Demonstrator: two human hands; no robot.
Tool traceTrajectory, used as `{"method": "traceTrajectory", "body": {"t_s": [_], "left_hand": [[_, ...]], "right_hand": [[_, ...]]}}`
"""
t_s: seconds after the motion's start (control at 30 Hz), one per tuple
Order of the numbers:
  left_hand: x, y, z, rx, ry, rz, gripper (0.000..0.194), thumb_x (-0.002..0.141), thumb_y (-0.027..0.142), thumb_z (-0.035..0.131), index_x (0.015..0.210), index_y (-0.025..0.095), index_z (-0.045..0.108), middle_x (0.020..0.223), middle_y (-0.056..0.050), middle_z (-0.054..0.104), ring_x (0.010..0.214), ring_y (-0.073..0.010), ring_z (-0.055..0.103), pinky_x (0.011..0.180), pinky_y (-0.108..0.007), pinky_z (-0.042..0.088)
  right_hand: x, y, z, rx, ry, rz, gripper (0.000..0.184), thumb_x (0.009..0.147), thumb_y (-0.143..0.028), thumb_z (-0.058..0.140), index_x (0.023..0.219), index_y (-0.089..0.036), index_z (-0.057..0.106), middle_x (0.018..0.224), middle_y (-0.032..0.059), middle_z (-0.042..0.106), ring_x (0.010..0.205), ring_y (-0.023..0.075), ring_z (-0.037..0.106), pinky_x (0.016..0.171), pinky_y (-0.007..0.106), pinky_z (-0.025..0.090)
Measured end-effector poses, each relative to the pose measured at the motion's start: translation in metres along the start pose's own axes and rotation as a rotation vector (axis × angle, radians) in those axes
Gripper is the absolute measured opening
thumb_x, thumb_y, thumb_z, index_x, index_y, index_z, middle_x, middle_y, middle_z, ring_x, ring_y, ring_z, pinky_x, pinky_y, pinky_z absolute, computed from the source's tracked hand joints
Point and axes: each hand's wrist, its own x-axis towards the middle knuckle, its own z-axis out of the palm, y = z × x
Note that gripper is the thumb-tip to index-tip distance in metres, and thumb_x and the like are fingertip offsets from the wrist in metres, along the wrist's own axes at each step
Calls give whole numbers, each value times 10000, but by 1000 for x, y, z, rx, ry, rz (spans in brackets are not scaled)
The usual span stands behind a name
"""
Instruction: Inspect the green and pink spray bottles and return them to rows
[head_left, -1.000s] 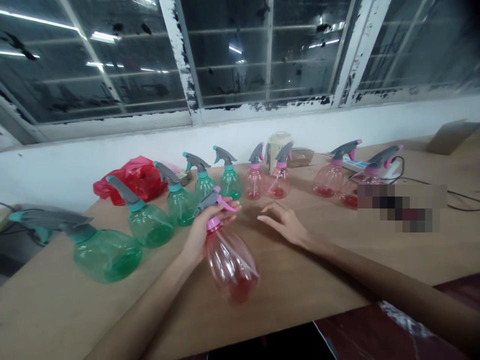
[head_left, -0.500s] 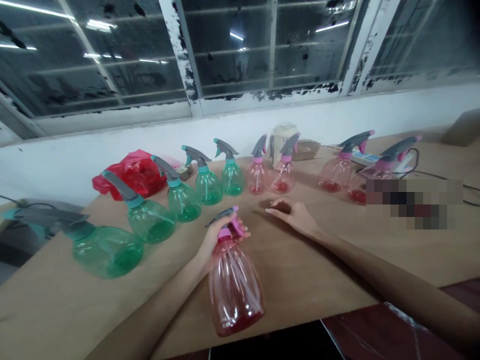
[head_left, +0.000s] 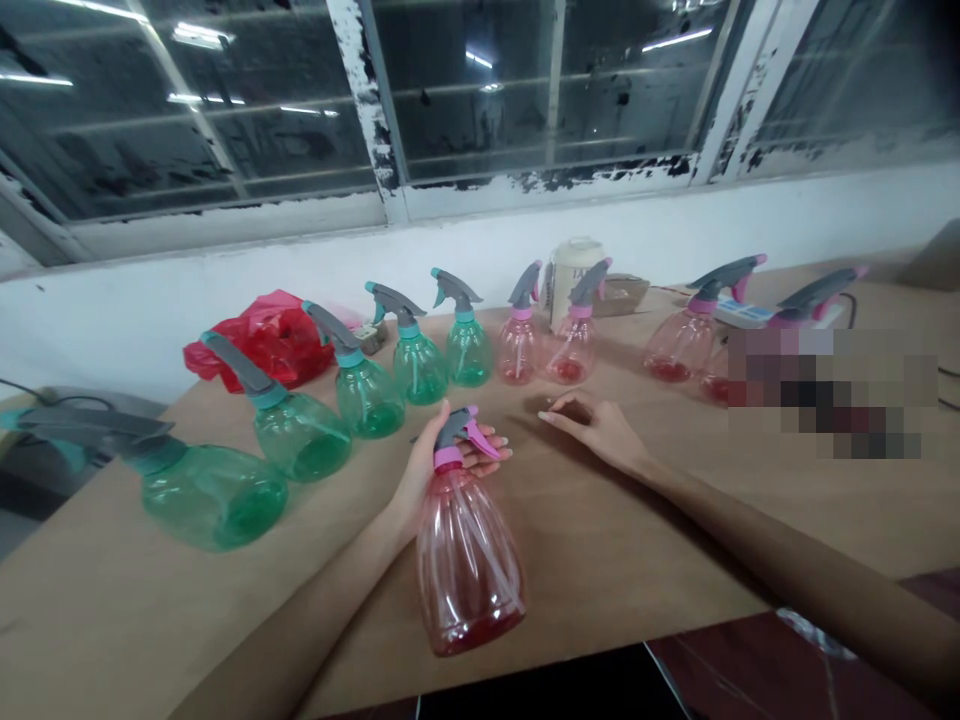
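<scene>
Holding step: the left hand (head_left: 421, 480) clasps a pink bottle (head_left: 471, 560) by its head (head_left: 451, 432), near the front of the table (head_left: 600, 580). The right hand (head_left: 606, 432) is empty, fingers loosely parted; moving on calls for steadiness

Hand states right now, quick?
Left hand: holding a pink bottle near its top.
Right hand: open, holding nothing, fingers loosely curled.
</scene>
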Motion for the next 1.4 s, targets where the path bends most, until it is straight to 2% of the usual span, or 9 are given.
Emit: {"method": "traceTrajectory", "body": {"t_s": [0.23, 0.4, 0.47, 0.57, 0.7, 0.93, 1.17, 1.3, 1.4], "left_hand": [[0, -1, 1, -29, -20, -44, 566, 900, 541, 376, 910, 57, 669, 879, -186, 707, 832, -268, 692, 809, -378, 522], [-13, -2, 10, -36, -108, 121, 174, 837, 292, 599, 761, 140, 636, 612, -6, 616, 558, -129, 615, 823, -385, 526], [-20, -1, 14, 11, -190, 163, 206, 817, 278, 628, 668, 139, 604, 550, 16, 572, 497, -104, 569, 843, -401, 518], [-23, 0, 16, 57, -261, 138, 300, 831, 392, 609, 712, 118, 632, 630, -43, 633, 602, -163, 634, 883, -447, 490], [-14, -5, 10, -4, -215, -37, 506, 863, 547, 482, 848, 75, 661, 808, -156, 696, 835, -269, 680, 914, -451, 463], [-3, -9, 4, -95, -207, -153, 632, 876, 604, 356, 916, 53, 663, 860, -197, 703, 867, -300, 682, 846, -417, 491], [-2, -10, 4, -69, -176, -177, 628, 903, 562, 317, 919, 40, 665, 845, -193, 701, 799, -274, 681, 828, -413, 487], [-10, -11, 7, -9, -179, -55, 435, 877, 481, 476, 754, 101, 649, 646, -85, 642, 590, -178, 627, 640, -311, 499], [-19, -9, 12, 54, -239, 22, 400, 841, 479, 554, 667, 124, 609, 559, -34, 581, 492, -128, 563, 543, -253, 457]], "right_hand": [[-2, -3, 1, -15, -2, -18, 270, 768, -520, 609, 827, -258, 639, 976, -1, 687, 955, 206, 622, 900, 370, 428], [-2, -3, 1, -13, -16, 1, 288, 762, -528, 606, 829, -252, 647, 967, 6, 693, 951, 212, 628, 889, 369, 439], [-1, -1, 1, 0, -25, 21, 292, 769, -530, 597, 833, -251, 650, 972, 7, 694, 948, 211, 630, 884, 369, 444], [1, 2, 0, 0, -13, 38, 290, 774, -531, 593, 832, -254, 653, 998, 8, 694, 964, 212, 629, 894, 373, 439], [2, 3, -1, -15, 18, 40, 295, 764, -535, 603, 821, -249, 647, 981, 13, 697, 948, 213, 633, 887, 377, 440], [3, 4, -2, -11, 23, 31, 303, 762, -544, 601, 822, -249, 642, 924, 12, 699, 900, 215, 642, 855, 380, 458], [5, 9, -3, -7, 38, 23, 294, 754, -539, 613, 815, -252, 640, 931, 11, 700, 909, 220, 642, 869, 386, 454], [4, 9, -4, -1, 27, 46, 295, 756, -538, 612, 826, -252, 643, 955, 8, 702, 947, 224, 639, 884, 379, 451], [3, 8, -4, -9, 30, 48, 302, 763, -542, 603, 832, -251, 641, 949, 7, 700, 943, 223, 638, 873, 380, 453]]}}
